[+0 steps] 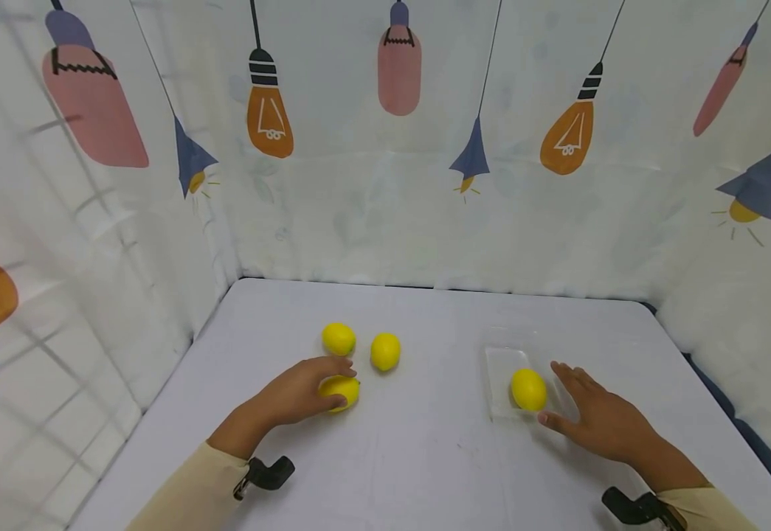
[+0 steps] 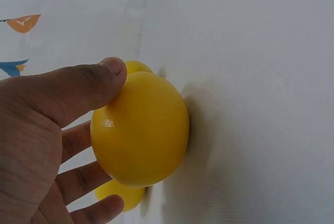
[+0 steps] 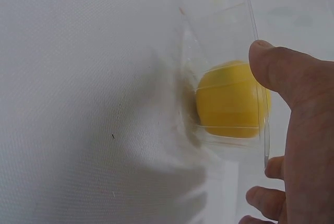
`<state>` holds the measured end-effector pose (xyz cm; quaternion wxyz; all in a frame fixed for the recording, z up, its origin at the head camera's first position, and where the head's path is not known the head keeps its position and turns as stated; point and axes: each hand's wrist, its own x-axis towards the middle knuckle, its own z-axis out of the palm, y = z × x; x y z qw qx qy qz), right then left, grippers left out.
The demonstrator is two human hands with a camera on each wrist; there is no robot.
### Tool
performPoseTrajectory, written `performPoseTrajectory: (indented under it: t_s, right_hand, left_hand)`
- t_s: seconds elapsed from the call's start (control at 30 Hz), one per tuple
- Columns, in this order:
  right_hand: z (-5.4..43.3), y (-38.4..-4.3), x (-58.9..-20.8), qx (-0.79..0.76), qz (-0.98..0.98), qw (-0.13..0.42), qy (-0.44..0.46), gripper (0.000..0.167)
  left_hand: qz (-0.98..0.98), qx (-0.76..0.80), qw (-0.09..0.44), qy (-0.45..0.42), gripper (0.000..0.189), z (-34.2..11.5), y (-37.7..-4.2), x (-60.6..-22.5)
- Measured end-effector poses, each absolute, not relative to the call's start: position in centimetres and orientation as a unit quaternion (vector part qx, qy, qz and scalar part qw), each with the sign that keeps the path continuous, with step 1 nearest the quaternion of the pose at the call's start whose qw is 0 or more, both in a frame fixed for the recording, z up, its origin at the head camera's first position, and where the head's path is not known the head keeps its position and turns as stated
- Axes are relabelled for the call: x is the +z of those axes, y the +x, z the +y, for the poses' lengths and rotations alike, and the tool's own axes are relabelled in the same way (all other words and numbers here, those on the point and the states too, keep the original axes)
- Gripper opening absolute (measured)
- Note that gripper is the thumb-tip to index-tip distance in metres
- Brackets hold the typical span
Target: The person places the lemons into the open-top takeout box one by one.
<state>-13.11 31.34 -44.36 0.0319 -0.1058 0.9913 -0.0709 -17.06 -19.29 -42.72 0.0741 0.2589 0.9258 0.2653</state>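
The left hand [image 1: 295, 391] grips a plain yellow lemon [image 1: 341, 386].

bright, diffuse light fills the head view, evenly whitening the flat white rectangular table [image 1: 425, 457]. left of the table, soft grey grid shadows cross the white printed fabric wall [image 1: 99, 287], where a pink rounded printed lamp [image 1: 93, 107] looks stretched and slanted. both wrist views are dimmer and greyer. in the left one, a small glare spot sits on the glossy yellow rounded lemon [image 2: 148, 135], and a soft shadow lies beside it on the table. in the right one, thin pale glints edge the clear thin plastic tray [image 3: 224, 23], and broad, blurry shadows spread over the table.
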Motion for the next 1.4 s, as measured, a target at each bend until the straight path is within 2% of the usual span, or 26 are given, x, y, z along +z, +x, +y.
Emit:
performPoseTrajectory:
  t_s: [0.33, 0.7, 1.23, 1.4]
  right_hand:
    - [31.17, -13.0, -44.17, -0.076, 0.991, 0.032, -0.106, 0.107]
    - [31.24, -13.01, -44.12, -0.079, 0.991, 0.032, -0.106, 0.107]
    - [31.06, -12.99, -44.1, -0.076, 0.991, 0.029, -0.105, 0.107]
    - [31.01, -12.96, -44.08, -0.077, 0.991, 0.029, -0.105, 0.107]
  left_hand:
    - [0.924, 0.274, 0.068, 0.259, 0.041, -19.74, -16.63, -43.04]
    - [0.917, 0.279, 0.067, 0.277, 0.051, -19.98, -16.67, -43.34]
    - [0.907, 0.301, 0.126, 0.268, 0.071, -20.14, -16.55, -43.21]
    - [0.906, 0.304, 0.124, 0.268, 0.071, -20.18, -16.63, -43.39]
